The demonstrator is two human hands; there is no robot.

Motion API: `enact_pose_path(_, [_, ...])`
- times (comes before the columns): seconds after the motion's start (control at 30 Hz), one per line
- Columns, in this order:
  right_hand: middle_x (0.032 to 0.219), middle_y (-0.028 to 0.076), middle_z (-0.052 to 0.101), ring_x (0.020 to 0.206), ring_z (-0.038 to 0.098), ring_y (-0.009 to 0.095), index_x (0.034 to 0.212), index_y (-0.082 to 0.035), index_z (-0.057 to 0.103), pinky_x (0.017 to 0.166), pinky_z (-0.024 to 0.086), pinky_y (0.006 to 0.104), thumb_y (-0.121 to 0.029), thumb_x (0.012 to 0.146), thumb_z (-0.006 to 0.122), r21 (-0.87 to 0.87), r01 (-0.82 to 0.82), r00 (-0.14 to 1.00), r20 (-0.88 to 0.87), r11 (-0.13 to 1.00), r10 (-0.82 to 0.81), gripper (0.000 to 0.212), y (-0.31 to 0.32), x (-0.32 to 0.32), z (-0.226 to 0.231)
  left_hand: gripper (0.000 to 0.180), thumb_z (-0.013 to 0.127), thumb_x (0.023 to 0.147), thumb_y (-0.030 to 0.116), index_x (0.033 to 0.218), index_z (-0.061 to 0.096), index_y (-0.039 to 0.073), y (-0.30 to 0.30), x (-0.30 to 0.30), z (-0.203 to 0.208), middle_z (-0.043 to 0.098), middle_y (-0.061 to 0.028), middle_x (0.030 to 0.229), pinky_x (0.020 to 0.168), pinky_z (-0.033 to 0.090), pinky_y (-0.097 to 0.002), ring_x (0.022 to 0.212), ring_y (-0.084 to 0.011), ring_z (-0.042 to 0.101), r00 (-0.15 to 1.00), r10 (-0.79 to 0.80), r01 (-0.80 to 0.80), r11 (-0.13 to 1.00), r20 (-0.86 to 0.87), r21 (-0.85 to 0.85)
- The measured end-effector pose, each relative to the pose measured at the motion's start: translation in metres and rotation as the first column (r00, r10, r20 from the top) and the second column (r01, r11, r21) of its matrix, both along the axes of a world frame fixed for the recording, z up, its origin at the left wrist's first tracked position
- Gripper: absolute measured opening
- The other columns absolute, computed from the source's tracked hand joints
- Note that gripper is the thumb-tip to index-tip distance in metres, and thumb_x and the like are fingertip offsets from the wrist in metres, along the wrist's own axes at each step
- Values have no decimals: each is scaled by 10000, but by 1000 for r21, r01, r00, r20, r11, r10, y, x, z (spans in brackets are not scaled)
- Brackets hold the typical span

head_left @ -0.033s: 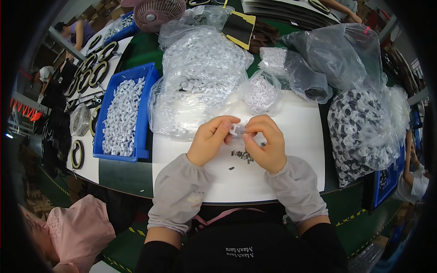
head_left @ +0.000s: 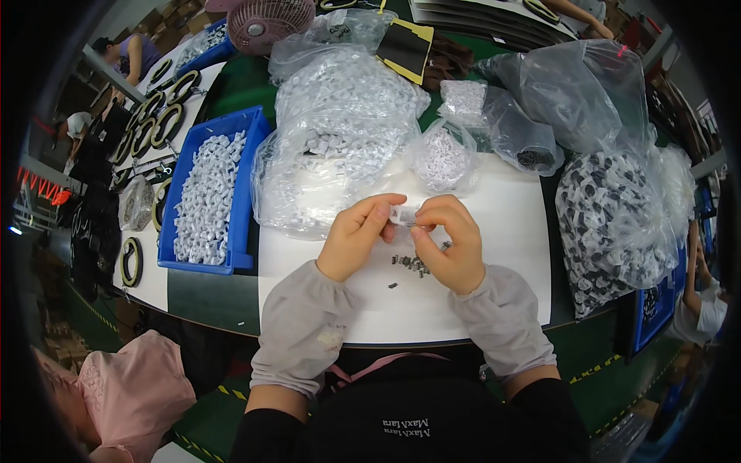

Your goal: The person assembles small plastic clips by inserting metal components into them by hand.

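Note:
Above the white board, my left hand [head_left: 349, 238] is closed, holding a small white plastic part [head_left: 402, 215] between thumb and fingers. My right hand [head_left: 452, 245] is pinched at the right end of that part. What lies in its fingertips is too small and hidden to name. Beneath the hands, a little pile of small dark metal pieces [head_left: 411, 265] rests on the white board [head_left: 370, 316]. One metal piece [head_left: 393, 285] lies apart, nearer to me. Grey sleeve covers reach up to both wrists.
Left stands a blue bin [head_left: 251, 193] full of white plastic parts. Clear bags of white parts [head_left: 340, 100] and a smaller bag [head_left: 444, 158] lie beyond my hands. A large bag of black and white parts [head_left: 614, 224] bulges at right. A pink fan [head_left: 266, 27] stands behind; a person in pink [head_left: 139, 386] sits left.
The white plastic part has turned slightly in my fingers, showing a different side. Both hands stay in nearly the same place.

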State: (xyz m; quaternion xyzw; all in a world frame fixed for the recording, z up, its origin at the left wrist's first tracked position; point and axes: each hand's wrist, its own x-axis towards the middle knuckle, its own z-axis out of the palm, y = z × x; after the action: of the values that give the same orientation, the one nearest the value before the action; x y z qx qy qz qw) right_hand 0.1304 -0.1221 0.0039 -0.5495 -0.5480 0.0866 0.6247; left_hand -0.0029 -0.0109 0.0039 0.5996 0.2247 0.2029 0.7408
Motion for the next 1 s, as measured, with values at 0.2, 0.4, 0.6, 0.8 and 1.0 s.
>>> enact_pose_path(0.2, [864,86,538,715,522,204,834,-34,589,620,426,287,7,702,633,14,82,990,115,997,-83,145,1,-3,-3,231,486,946,153,1104,538,-7,-6,3,-1,597,-52,872,755,495,-259,796,-112,573,996,-52,60,990,69,-125])
enact_pose_path(0.4, [891,91,541,717,518,215,853,-40,602,634,425,300,-7,694,646,64,164,962,210,984,-174,168,0,-3,-2,216,510,935,153,1088,521,1,-3,0,-11,596,-64,899,750,508,-283,797,-127,580,979,-88,144,936,182,-321])
enact_pose_path(0.6, [912,93,544,721,514,205,855,-46,605,626,428,291,-2,689,654,74,166,957,230,983,-179,178,-1,-4,-3,206,518,930,149,1074,511,3,-4,0,-14,590,-63,883,743,504,-281,793,-133,581,968,-99,169,936,229,-309])
enact_pose_path(0.8, [917,72,560,691,510,190,893,-58,620,598,398,307,-3,654,673,114,194,911,347,974,-222,250,-2,-2,-1,185,543,914,125,1046,503,1,-4,2,-14,592,-64,861,735,496,-273,784,-128,579,962,-77,158,940,263,-302])
enact_pose_path(1.0, [958,63,584,658,513,189,961,-18,620,604,378,324,-9,641,659,143,177,837,498,974,-225,322,-2,-8,9,163,556,902,100,1024,498,8,-2,2,-13,592,-63,846,722,479,-251,768,-124,574,960,-4,93,948,281,-304])
